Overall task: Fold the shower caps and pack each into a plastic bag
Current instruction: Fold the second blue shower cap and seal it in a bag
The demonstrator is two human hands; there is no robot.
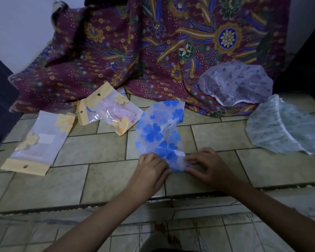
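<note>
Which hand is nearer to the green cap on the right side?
Right. The right hand holds the blue cap, left of the green cap; the left hand holds the blue cap too, farther left.

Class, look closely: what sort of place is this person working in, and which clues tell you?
Probably a home, not a workshop: a tiled ledge serves as worktop, a batik cloth hangs behind it, and a pale shower cap lies loose.
</note>
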